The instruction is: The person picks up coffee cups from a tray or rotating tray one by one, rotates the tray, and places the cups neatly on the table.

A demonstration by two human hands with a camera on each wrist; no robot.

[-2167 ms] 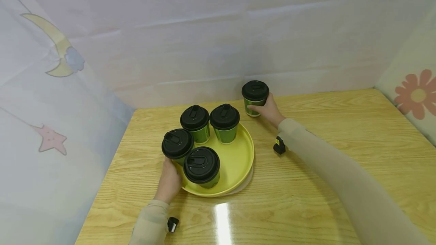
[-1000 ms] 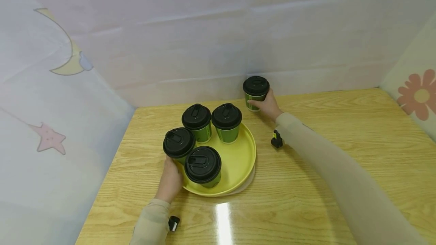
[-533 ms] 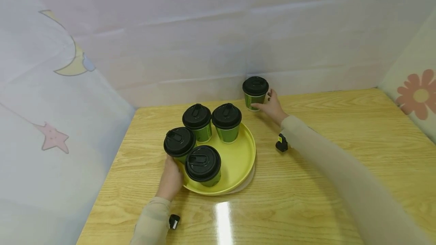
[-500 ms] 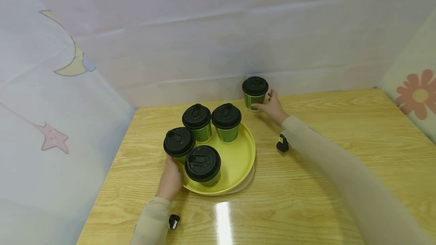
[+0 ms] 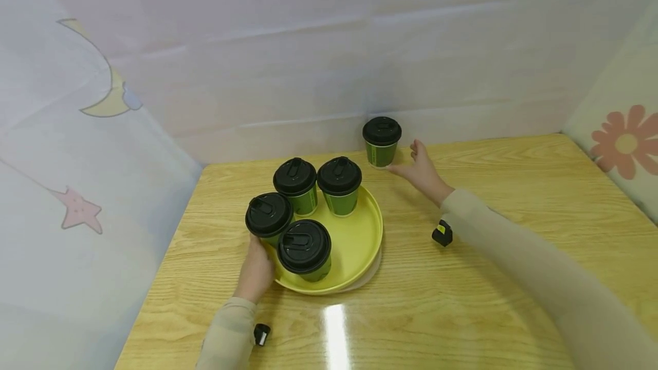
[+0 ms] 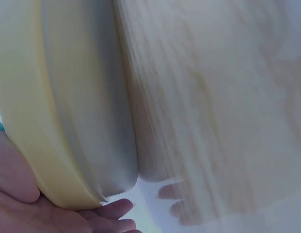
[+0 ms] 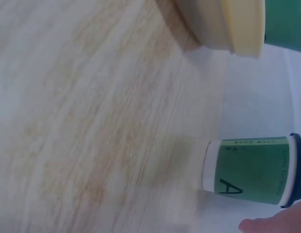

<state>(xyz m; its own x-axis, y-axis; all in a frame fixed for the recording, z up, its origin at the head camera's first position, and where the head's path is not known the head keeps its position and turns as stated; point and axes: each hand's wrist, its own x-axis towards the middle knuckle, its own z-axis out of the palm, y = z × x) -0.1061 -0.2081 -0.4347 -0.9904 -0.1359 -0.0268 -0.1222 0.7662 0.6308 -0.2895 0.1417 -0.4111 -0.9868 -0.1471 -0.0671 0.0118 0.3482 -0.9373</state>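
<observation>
A round yellow tray [image 5: 354,244] carries several green paper coffee cups with black lids, including a front cup [image 5: 305,250] and a back cup [image 5: 339,184]. My left hand [image 5: 255,270] grips the tray's left rim; the left wrist view shows the thumb against the yellow rim [image 6: 39,121] and the fingers beneath. Behind the tray, a separate lidded coffee cup [image 5: 381,143] stands upright on the table near the back wall. Just right of it, my right hand [image 5: 422,173] is spread and holds nothing. The right wrist view shows a fingertip beside this cup [image 7: 252,170], apart from it.
The tray rests on a pale round base [image 5: 367,278] on the wood-grain table [image 5: 488,187]. A pale fabric backdrop [image 5: 288,73] rises along the table's back and sides. A black wrist device [image 5: 442,233] sits beneath the right sleeve, another [image 5: 261,334] beside the left.
My right hand has let go of the separate cup by the back wall and drawn back to the right. That cup stays standing; the left hand keeps its hold on the tray.
</observation>
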